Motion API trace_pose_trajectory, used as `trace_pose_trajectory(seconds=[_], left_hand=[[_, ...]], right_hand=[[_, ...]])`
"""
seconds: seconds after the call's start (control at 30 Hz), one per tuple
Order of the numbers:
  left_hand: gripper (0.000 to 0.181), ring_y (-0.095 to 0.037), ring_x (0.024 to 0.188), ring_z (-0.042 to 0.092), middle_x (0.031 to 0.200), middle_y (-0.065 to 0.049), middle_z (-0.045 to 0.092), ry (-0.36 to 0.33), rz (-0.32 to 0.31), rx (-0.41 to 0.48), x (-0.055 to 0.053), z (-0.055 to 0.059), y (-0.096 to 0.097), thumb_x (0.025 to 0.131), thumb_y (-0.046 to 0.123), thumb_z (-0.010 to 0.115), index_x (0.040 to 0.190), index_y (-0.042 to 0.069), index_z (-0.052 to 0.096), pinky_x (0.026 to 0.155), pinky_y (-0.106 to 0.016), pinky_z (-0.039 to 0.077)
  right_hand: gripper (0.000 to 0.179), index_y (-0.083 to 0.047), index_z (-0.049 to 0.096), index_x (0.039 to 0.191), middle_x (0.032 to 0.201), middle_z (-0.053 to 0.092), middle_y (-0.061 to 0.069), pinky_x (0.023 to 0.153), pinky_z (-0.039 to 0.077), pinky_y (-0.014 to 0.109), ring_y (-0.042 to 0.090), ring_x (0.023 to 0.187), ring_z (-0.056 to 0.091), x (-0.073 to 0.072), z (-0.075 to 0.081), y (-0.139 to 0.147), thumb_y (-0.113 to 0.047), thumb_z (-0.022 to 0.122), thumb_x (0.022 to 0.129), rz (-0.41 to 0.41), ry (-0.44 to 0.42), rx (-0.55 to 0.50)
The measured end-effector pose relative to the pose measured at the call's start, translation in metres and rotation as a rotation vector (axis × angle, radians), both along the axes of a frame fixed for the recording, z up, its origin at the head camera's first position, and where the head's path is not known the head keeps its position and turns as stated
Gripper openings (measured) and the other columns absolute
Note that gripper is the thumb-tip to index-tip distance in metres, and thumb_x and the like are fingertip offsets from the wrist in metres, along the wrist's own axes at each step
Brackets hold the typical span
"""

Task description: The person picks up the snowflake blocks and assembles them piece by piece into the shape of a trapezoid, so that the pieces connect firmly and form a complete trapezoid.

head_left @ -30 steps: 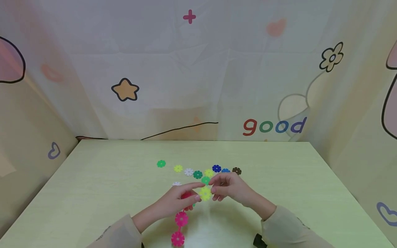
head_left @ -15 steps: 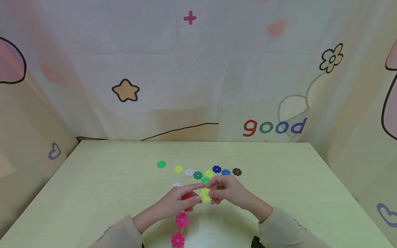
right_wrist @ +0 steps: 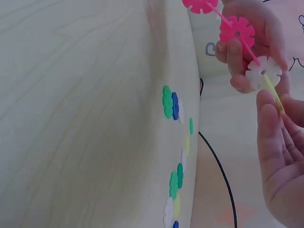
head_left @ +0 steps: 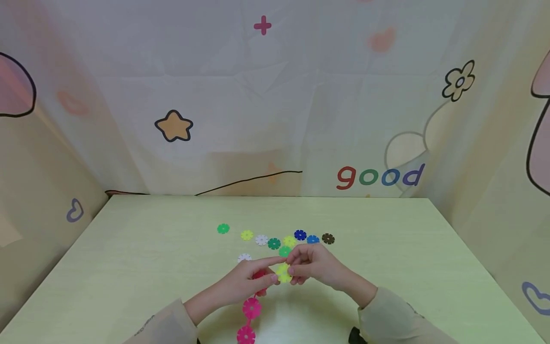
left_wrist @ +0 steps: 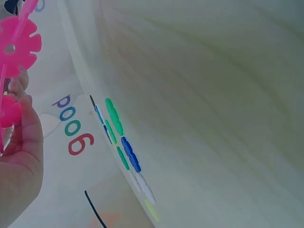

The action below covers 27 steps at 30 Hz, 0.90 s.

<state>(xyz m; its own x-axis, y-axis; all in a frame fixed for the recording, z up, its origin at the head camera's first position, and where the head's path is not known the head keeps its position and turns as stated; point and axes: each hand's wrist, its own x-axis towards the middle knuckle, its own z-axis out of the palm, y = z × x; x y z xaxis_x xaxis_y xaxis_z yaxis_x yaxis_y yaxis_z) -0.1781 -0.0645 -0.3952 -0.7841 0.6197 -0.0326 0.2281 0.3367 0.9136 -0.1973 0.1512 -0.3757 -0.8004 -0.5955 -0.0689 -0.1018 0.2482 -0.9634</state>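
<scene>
Slotted plastic snowflake discs are joined edge to edge in a chain. Pink discs (head_left: 251, 308) hang below my left hand (head_left: 242, 283), and pink discs (left_wrist: 18, 45) also show large in the left wrist view. Further along, a white disc (right_wrist: 262, 72) is joined to a yellow disc (head_left: 283, 273) that stands almost edge-on in the right wrist view. My left hand holds the chain near the white disc, its index finger stretched out over the yellow one. The yellow disc's right edge is pinched between thumb and fingers of my right hand (head_left: 320, 267). The chain is above the table.
Behind the hands, several loose discs lie flat on the light wooden table (head_left: 142, 248): a bright green disc (head_left: 223, 228), a dark blue disc (head_left: 300, 235), a brown disc (head_left: 328, 238) and others. A printed curtain (head_left: 240, 95) closes off the back and sides.
My right hand has come left and taken the yellow disc between thumb and fingers; earlier it was beside it. The left hand and the chain have sunk very slightly.
</scene>
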Motion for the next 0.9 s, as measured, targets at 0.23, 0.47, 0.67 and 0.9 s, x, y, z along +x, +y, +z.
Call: trace_pose_trajectory(seconds=[0.23,0.47,0.67,0.9], left_hand=[[0.039,-0.023,0.06,0.055,0.091,-0.01,0.065,0.017,0.011,-0.038,-0.002,0.0,-0.007,0.089,0.031,0.051,0.127,0.027,0.047,0.054,-0.024,0.046],[0.037,-0.022,0.06,0.054,0.087,-0.011,0.063,0.032,0.022,-0.049,-0.002,0.001,-0.015,0.089,0.032,0.05,0.125,0.033,0.046,0.052,-0.023,0.045],[0.037,-0.019,0.059,0.052,0.084,-0.013,0.061,0.021,0.03,-0.068,-0.002,0.002,-0.018,0.089,0.033,0.051,0.125,0.033,0.047,0.05,-0.021,0.041],[0.037,-0.017,0.059,0.052,0.084,-0.013,0.06,0.032,0.026,-0.075,-0.003,0.001,-0.02,0.089,0.033,0.051,0.125,0.031,0.047,0.051,-0.021,0.042]], right_hand=[[0.031,0.008,0.054,0.099,0.083,0.061,0.013,0.07,0.051,0.045,0.027,0.073,0.062,-0.021,-0.005,0.012,-0.016,0.064,0.08,-0.078,0.046,0.122],[0.024,-0.002,0.06,0.099,0.089,0.058,0.006,0.064,0.05,0.029,0.017,0.074,0.053,-0.051,-0.018,0.021,-0.015,0.065,0.079,-0.203,0.1,0.336],[0.022,-0.01,0.063,0.098,0.088,0.057,0.003,0.063,0.046,0.025,0.017,0.077,0.049,-0.066,-0.028,0.023,-0.016,0.067,0.077,-0.238,0.178,0.515],[0.026,-0.017,0.064,0.099,0.084,0.055,0.0,0.067,0.04,0.027,0.016,0.079,0.046,-0.076,-0.04,0.021,-0.022,0.071,0.074,-0.211,0.201,0.651]])
